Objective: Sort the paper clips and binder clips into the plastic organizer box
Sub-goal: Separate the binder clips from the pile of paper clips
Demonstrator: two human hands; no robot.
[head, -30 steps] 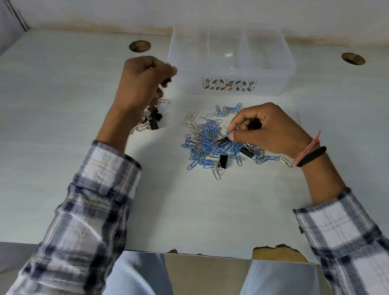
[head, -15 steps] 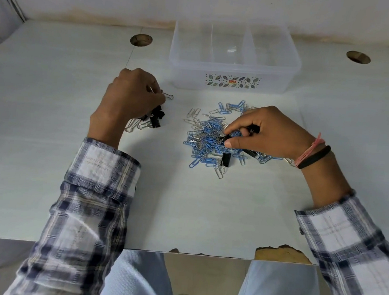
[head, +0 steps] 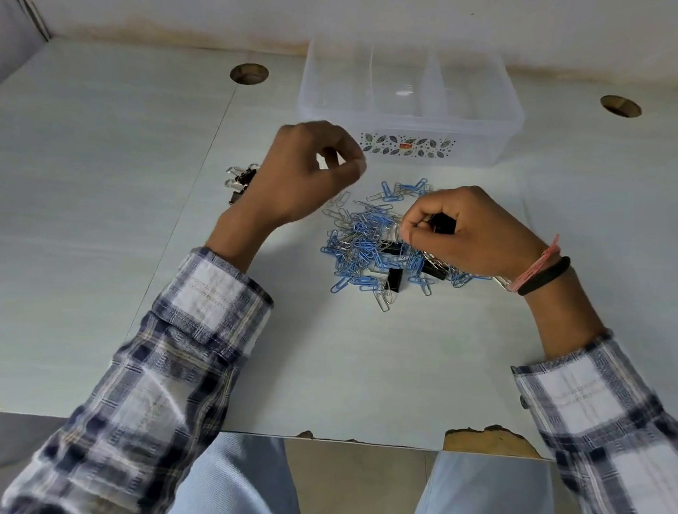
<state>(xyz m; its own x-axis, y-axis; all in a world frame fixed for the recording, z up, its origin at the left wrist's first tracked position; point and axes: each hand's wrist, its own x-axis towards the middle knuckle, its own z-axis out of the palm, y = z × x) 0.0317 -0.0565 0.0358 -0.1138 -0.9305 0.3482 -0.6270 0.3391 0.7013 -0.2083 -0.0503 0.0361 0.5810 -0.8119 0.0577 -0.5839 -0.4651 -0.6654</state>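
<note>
A clear plastic organizer box (head: 493,147) with dividers stands at the back of the table; I see nothing inside it. In front of it lies a heap of blue and silver paper clips (head: 360,244) with black binder clips (head: 394,278) mixed in. A small separate group of black binder clips (head: 240,181) lies to the left. My left hand (head: 307,174) hovers between that group and the heap, fingers curled, thumb and forefinger tips together, nothing visible in them. My right hand (head: 471,236) rests on the heap's right side, pinching a black binder clip (head: 443,223).
Two round cable holes (head: 249,74) (head: 620,106) are cut in the pale table near the back wall. The table's front edge is chipped (head: 489,438) at the lower right. Bare tabletop spreads to the left and right of the clips.
My left hand dropped onto the small binder clip group, then lifted and moved right toward the heap, leaving the clips there. My right hand stayed on the heap with its binder clip.
</note>
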